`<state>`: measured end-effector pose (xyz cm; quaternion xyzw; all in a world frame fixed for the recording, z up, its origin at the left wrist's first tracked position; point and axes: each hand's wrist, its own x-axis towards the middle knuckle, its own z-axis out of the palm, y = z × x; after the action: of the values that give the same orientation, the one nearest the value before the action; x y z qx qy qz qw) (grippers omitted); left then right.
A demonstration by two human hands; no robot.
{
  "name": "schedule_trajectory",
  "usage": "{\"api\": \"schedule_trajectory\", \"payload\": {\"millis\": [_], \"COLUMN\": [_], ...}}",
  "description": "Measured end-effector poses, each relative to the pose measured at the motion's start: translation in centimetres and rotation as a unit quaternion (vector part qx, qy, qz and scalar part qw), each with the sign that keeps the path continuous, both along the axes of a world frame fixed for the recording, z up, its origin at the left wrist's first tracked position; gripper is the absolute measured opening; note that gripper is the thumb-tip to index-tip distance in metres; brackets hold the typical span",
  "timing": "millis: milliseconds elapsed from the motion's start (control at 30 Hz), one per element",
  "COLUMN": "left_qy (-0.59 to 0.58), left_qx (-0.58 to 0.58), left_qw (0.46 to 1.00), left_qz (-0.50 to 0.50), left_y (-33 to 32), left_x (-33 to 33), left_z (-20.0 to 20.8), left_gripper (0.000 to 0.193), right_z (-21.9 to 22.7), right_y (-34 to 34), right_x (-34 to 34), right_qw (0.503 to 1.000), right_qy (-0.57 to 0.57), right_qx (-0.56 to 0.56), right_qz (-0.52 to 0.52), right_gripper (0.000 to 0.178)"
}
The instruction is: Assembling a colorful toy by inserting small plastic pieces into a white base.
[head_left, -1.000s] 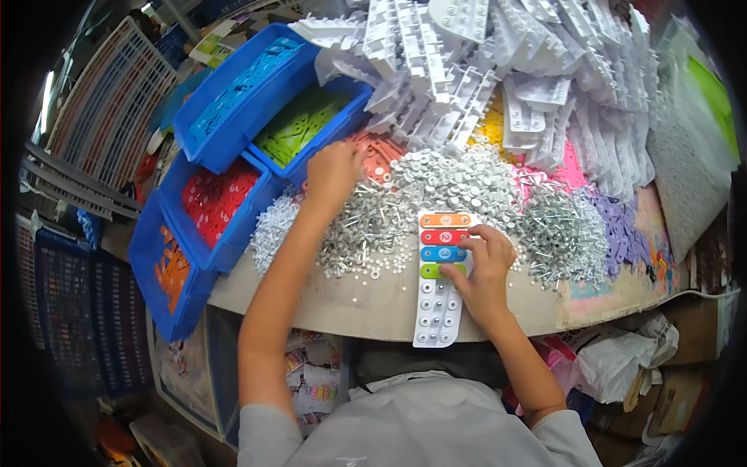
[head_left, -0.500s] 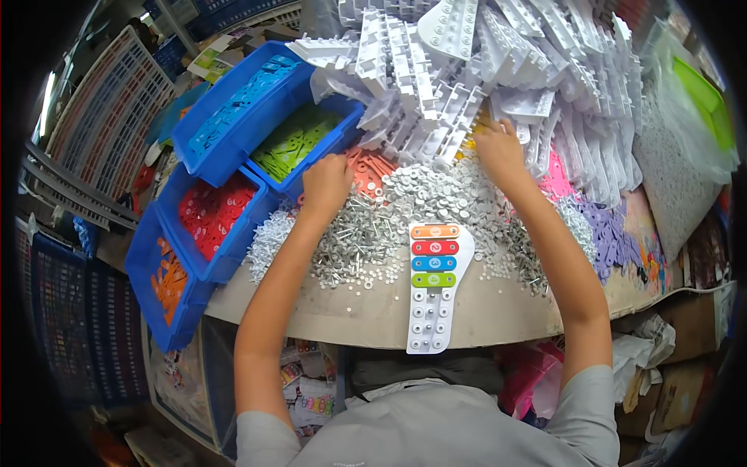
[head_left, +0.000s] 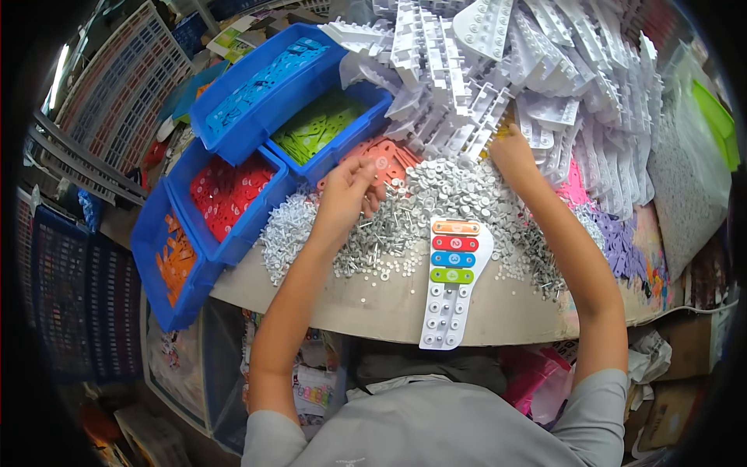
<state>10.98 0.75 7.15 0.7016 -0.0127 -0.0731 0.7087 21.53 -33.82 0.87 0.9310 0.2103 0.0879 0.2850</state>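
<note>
A white xylophone-shaped plastic base (head_left: pixel 445 315) lies near the table's front edge. Orange, red, blue and green bars (head_left: pixel 454 259) cross its upper part; bare pegs and ringed holes show below. My left hand (head_left: pixel 348 193) hovers over the coral bars (head_left: pixel 383 158) and loose silver screws (head_left: pixel 381 233), fingers curled together; whatever is in them is too small to make out. Over at the yellow bars (head_left: pixel 504 131), beside the pile of white bases (head_left: pixel 436 70), my right hand (head_left: pixel 513 153) has its fingers bent down among them, the tips partly hidden.
Blue bins (head_left: pixel 204 261) on the left hold blue, green, red and orange bars. White round caps (head_left: pixel 455 187) are heaped mid-table. Pink (head_left: pixel 576 185) and purple bars (head_left: pixel 620 245) lie at right, near a clear bag of small grey parts (head_left: pixel 689 171).
My left hand has lifted and turned away from the coral bars, its fingers now showing. My right hand stays at the yellow bars. The whole view has shifted slightly.
</note>
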Motion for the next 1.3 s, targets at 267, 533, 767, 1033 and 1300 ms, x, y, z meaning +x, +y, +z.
{"api": "schedule_trajectory", "payload": {"millis": [267, 533, 767, 1033, 1300], "left_qy": [0.108, 0.117, 0.100, 0.111, 0.084], "left_qx": [-0.141, -0.265, -0.188, -0.156, -0.082], "left_qw": [0.980, 0.954, 0.975, 0.976, 0.985], "left_qz": [-0.090, -0.076, -0.057, -0.101, -0.123], "left_y": [-0.7, -0.5, -0.5, -1.8, -3.2], "left_x": [-7.8, -12.5, -14.0, -14.7, -13.5], "left_z": [-0.1, -1.6, -2.4, -3.4, -3.6], "left_gripper": [0.021, 0.012, 0.013, 0.024, 0.016], "right_z": [1.9, -0.4, 2.6, 6.8, 7.1], "right_y": [0.8, -0.1, 0.1, 1.3, 3.5], "right_x": [-1.6, -0.3, -2.5, -13.6, -26.2], "right_qw": [0.997, 0.998, 0.979, 0.499, 0.478], "right_qy": [-0.066, -0.034, -0.053, 0.150, 0.268], "right_qx": [0.050, 0.001, 0.198, 0.845, 0.815], "right_qz": [-0.001, -0.056, -0.009, -0.118, -0.188], "right_gripper": [0.014, 0.018, 0.014, 0.021, 0.017]}}
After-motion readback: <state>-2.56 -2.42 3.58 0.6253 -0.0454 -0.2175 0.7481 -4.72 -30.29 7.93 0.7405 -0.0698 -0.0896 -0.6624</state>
